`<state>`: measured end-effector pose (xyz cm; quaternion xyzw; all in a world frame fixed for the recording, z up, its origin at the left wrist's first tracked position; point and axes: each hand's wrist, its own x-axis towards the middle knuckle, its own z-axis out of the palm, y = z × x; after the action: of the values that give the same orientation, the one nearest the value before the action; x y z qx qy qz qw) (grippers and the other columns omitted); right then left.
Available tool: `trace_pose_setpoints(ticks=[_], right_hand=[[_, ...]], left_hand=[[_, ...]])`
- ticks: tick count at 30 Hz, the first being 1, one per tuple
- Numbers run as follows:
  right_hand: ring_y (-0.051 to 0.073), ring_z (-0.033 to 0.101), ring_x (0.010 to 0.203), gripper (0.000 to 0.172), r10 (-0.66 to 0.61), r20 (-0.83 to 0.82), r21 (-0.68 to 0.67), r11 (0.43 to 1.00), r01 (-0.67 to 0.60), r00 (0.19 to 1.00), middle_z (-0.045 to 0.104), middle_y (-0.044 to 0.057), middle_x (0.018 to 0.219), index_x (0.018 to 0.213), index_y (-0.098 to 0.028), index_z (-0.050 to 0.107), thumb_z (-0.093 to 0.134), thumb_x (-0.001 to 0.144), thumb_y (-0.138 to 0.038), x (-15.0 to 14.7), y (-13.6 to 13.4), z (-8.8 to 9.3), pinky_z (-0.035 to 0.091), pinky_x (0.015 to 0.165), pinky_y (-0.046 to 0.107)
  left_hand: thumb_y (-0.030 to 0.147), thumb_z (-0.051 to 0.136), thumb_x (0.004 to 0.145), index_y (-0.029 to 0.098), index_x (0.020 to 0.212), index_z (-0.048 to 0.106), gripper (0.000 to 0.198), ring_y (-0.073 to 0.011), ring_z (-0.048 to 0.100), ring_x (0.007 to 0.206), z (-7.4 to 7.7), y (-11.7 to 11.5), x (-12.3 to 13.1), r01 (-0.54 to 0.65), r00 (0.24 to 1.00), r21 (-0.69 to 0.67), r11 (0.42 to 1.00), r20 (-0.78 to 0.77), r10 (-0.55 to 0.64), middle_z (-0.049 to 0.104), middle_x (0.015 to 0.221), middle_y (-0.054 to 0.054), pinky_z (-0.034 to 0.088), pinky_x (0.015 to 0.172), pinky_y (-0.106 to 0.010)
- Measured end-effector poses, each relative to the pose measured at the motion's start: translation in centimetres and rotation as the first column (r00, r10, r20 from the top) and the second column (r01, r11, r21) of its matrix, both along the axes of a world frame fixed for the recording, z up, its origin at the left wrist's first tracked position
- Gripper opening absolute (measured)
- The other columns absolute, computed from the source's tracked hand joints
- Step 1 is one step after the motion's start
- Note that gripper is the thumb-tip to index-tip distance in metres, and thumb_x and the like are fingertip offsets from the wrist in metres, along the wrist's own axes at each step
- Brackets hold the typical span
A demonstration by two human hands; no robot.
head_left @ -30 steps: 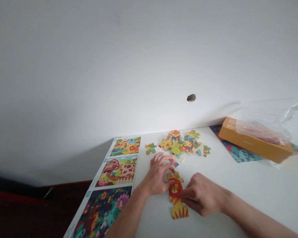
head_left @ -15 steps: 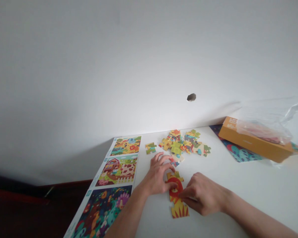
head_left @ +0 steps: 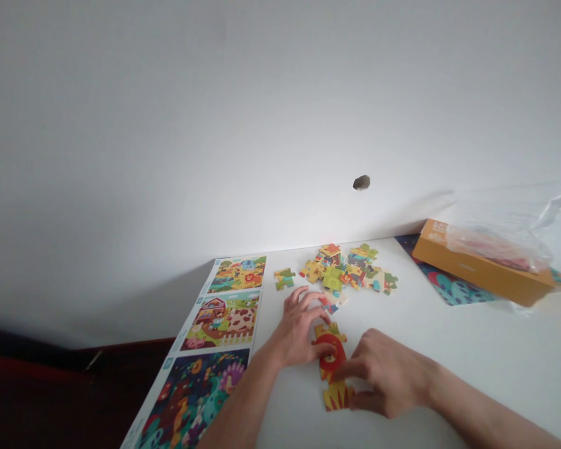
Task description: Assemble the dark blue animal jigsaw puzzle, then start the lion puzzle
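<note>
Picture sheet (head_left: 224, 318) lies leftmost on the white table (head_left: 449, 349); left hand (head_left: 299, 330), fingers curled, touches the lion jigsaw pieces (head_left: 331, 355); loose jigsaw pieces (head_left: 336, 271) lie beyond; right hand (head_left: 388, 374) pinches the lion's lower end; orange box (head_left: 477, 265) stands far right.

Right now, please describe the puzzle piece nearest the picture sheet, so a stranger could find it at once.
On the white table, find the scattered pile of jigsaw pieces. Just left of it, beside the printed picture sheet, one green-and-yellow piece lies alone, touching nothing.
</note>
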<state>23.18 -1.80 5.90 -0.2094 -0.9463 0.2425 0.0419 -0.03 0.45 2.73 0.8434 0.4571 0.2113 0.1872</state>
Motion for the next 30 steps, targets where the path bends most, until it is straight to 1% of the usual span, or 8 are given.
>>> trace_pose_setpoints(ticks=[2, 3, 5, 8, 14, 20, 26, 30], right_hand=[[0.016, 0.062, 0.058, 0.036, 0.021, 0.014, -0.007, 1.000, -0.021, 1.000, 0.071, -0.001, 0.069, 0.110, -0.029, 0.068, 0.066, 0.081, -0.051, -0.2, -0.1, 0.0, 0.027, 0.052, 0.028], [0.016, 0.061, 0.058, 0.037, 0.034, 0.017, -0.004, 0.999, -0.034, 0.999, 0.070, -0.002, 0.069, 0.111, -0.031, 0.067, 0.067, 0.080, -0.052, -0.3, -0.1, 0.0, 0.026, 0.051, 0.028], [0.014, 0.061, 0.058, 0.030, 0.064, 0.007, 0.006, 0.998, -0.064, 0.998, 0.070, -0.003, 0.069, 0.109, -0.032, 0.067, 0.064, 0.083, -0.047, -0.5, -0.2, 0.0, 0.026, 0.051, 0.027], [0.014, 0.060, 0.060, 0.020, 0.085, -0.024, 0.046, 0.995, -0.084, 0.996, 0.070, -0.003, 0.071, 0.104, -0.029, 0.066, 0.057, 0.088, -0.038, -0.8, -0.3, -0.2, 0.027, 0.053, 0.027], [0.014, 0.057, 0.064, 0.018, 0.102, -0.062, 0.090, 0.991, -0.096, 0.993, 0.069, 0.000, 0.082, 0.099, -0.025, 0.065, 0.056, 0.088, -0.037, -0.9, -0.5, -0.7, 0.026, 0.053, 0.028], [0.013, 0.056, 0.062, 0.013, 0.115, -0.071, 0.115, 0.988, -0.106, 0.991, 0.068, -0.001, 0.076, 0.090, -0.023, 0.063, 0.055, 0.088, -0.033, -1.1, -0.7, -1.2, 0.025, 0.053, 0.029], [0.013, 0.059, 0.064, 0.014, 0.111, -0.086, 0.102, 0.990, -0.102, 0.990, 0.070, 0.000, 0.076, 0.094, -0.023, 0.065, 0.055, 0.088, -0.031, -1.0, -0.7, -1.5, 0.029, 0.054, 0.028], [0.014, 0.060, 0.064, 0.020, 0.107, -0.087, 0.100, 0.990, -0.098, 0.990, 0.069, 0.001, 0.076, 0.091, -0.022, 0.066, 0.058, 0.088, -0.039, -0.9, -0.5, -1.4, 0.032, 0.054, 0.028]], left_hand=[[0.037, 0.088, 0.058, 0.029, 0.097, 0.068, 0.045, -0.0355, 0.025, 0.139, 0.0, 0.0, 0.0, 0.005, 1.000, -0.003, 1.000, -0.003, -0.005, 0.050, 0.139, -0.001, 0.023, 0.115, -0.051], [0.036, 0.087, 0.058, 0.029, 0.098, 0.067, 0.045, -0.0352, 0.025, 0.139, 0.0, 0.0, -0.1, 0.007, 1.000, -0.006, 1.000, -0.003, -0.007, 0.049, 0.139, -0.001, 0.023, 0.116, -0.051], [0.035, 0.088, 0.058, 0.029, 0.098, 0.067, 0.046, -0.0347, 0.025, 0.139, 0.0, 0.0, -0.1, 0.008, 1.000, -0.009, 1.000, -0.001, -0.008, 0.049, 0.139, -0.001, 0.022, 0.116, -0.050], [0.031, 0.087, 0.057, 0.029, 0.098, 0.067, 0.046, -0.0342, 0.024, 0.139, 0.1, 0.0, 0.0, 0.008, 1.000, -0.012, 1.000, 0.002, -0.008, 0.049, 0.139, -0.001, 0.021, 0.117, -0.050], [0.032, 0.087, 0.059, 0.029, 0.097, 0.066, 0.044, -0.0345, 0.025, 0.139, 0.1, -0.1, 0.0, 0.011, 1.000, 0.005, 1.000, 0.003, -0.011, 0.049, 0.139, -0.002, 0.021, 0.116, -0.050], [0.033, 0.087, 0.058, 0.029, 0.097, 0.067, 0.044, -0.0327, 0.026, 0.139, 0.2, 0.0, 0.0, 0.011, 1.000, 0.007, 1.000, -0.009, -0.011, 0.050, 0.138, -0.001, 0.020, 0.117, -0.048], [0.033, 0.087, 0.059, 0.029, 0.097, 0.066, 0.043, -0.0332, 0.026, 0.139, 0.3, 0.0, 0.0, 0.017, 1.000, 0.003, 1.000, -0.010, -0.017, 0.050, 0.138, -0.001, 0.019, 0.117, -0.049], [0.033, 0.087, 0.058, 0.028, 0.097, 0.066, 0.044, -0.0346, 0.027, 0.139, 0.3, 0.0, 0.0, 0.017, 1.000, 0.003, 1.000, -0.009, -0.017, 0.050, 0.138, -0.002, 0.021, 0.116, -0.050]])
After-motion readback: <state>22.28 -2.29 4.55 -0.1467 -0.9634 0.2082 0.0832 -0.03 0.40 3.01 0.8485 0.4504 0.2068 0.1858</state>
